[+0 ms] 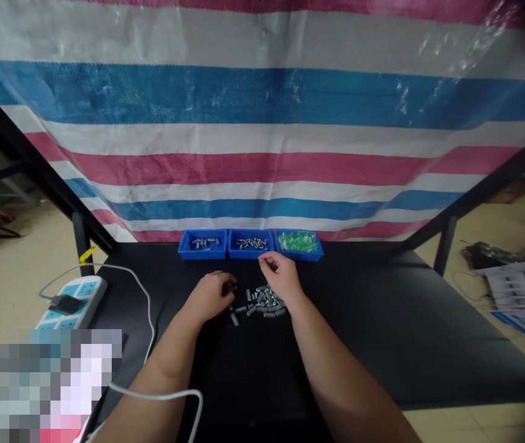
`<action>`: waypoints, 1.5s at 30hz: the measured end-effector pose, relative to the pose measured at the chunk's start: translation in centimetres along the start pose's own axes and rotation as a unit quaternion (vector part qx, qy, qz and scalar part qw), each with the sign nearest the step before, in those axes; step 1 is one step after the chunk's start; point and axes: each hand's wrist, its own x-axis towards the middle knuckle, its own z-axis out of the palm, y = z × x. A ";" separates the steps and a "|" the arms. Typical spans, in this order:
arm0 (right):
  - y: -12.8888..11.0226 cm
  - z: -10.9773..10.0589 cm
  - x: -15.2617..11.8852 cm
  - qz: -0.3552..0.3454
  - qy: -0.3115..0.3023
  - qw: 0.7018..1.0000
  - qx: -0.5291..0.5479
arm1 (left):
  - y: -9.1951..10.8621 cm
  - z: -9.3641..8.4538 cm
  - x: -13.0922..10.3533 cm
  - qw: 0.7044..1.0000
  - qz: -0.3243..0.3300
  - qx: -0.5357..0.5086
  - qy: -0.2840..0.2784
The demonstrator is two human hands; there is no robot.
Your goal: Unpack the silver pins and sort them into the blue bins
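Observation:
A loose pile of small grey metal cylinders [268, 303] lies on the black table between my hands. My left hand [214, 295] is at the pile's left side, its fingers curled around something dark that I cannot make out. Just in front of the middle blue bin [251, 254], my right hand [277, 271] has its thumb and fingertips pinched together above the pile's upper edge; what they hold, if anything, is too small to tell. Small screw-like metal pieces fill the middle bin. The left blue bin [202, 255] contains grey cylinders, and the right blue bin [300, 255] holds green pieces in clear plastic.
A white power strip [88, 301] with a black plug sits at the table's left, and its pale cable [145, 295] runs over the table towards my left forearm. Behind the bins hangs a striped sheet [262, 141]. Black frame bars slope at both sides.

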 end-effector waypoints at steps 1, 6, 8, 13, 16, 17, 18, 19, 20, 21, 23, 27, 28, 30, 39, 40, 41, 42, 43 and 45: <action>0.1 -0.2 0.0 0.004 -0.006 1.000 -0.002 | -0.1 -0.1 0.0 1.000 -0.004 -0.014 0.015; 1.1 -0.8 0.1 0.012 -0.025 0.999 -0.017 | -1.6 0.2 0.2 0.971 -0.104 -0.190 0.096; 1.3 -0.9 0.1 0.013 -0.029 0.999 -0.022 | -2.2 0.4 0.5 0.934 -0.152 -0.296 0.128; 1.0 -0.9 0.0 0.005 -0.056 0.998 -0.031 | -2.8 -0.1 1.3 0.825 -0.205 -0.471 0.238; 0.7 -0.9 -0.1 -0.004 -0.069 0.997 -0.037 | -2.7 -0.7 1.9 0.777 -0.175 -0.513 0.320; 0.7 -1.0 -0.1 -0.006 -0.074 0.997 -0.037 | -2.6 -0.8 2.0 0.767 -0.154 -0.525 0.335; 0.6 -0.9 -0.1 -0.007 -0.080 0.996 -0.038 | -2.5 -0.8 2.2 0.763 -0.130 -0.535 0.339; 0.6 -0.9 -0.2 -0.008 -0.086 0.996 -0.038 | -2.5 -0.8 2.3 0.762 -0.107 -0.543 0.335; 0.5 -0.9 -0.2 -0.008 -0.092 0.995 -0.038 | -2.4 -0.8 2.4 0.765 -0.089 -0.549 0.325; 0.5 -0.9 -0.3 -0.010 -0.099 0.994 -0.038 | -2.4 -0.8 2.4 0.769 -0.077 -0.551 0.313; 0.3 -0.9 -0.3 -0.014 -0.110 0.993 -0.038 | -2.4 -0.8 2.2 0.785 -0.071 -0.540 0.295; 0.1 -0.8 -0.4 -0.020 -0.127 0.991 -0.040 | -3.1 -1.5 1.3 0.871 -0.105 -0.388 0.282; 0.0 -0.8 -0.5 -0.020 -0.132 0.990 -0.043 | -3.4 -1.9 0.9 0.900 -0.121 -0.316 0.276; -0.1 -0.7 -0.5 -0.023 -0.144 0.988 -0.053 | -4.1 -2.6 0.1 0.946 -0.149 -0.158 0.239; -0.7 -0.3 -0.9 -0.033 -0.190 0.978 -0.085 | -4.3 -3.8 -2.2 0.981 -0.187 0.058 0.002; -0.7 -0.3 -1.0 -0.033 -0.193 0.977 -0.087 | -4.2 -3.8 -2.2 0.979 -0.193 0.063 0.008; -0.8 -0.3 -1.0 -0.035 -0.196 0.976 -0.088 | -4.0 -3.7 -2.1 0.979 -0.195 0.061 0.017; -0.9 -0.2 -1.0 -0.038 -0.198 0.975 -0.089 | -3.7 -3.6 -1.9 0.980 -0.192 0.052 0.028; -1.0 -0.1 -1.1 -0.040 -0.199 0.975 -0.088 | -3.3 -3.4 -1.7 0.981 -0.186 0.036 0.041; -1.3 0.3 -1.3 -0.040 -0.196 0.977 -0.073 | -2.5 -2.9 -1.2 0.983 -0.168 -0.023 0.066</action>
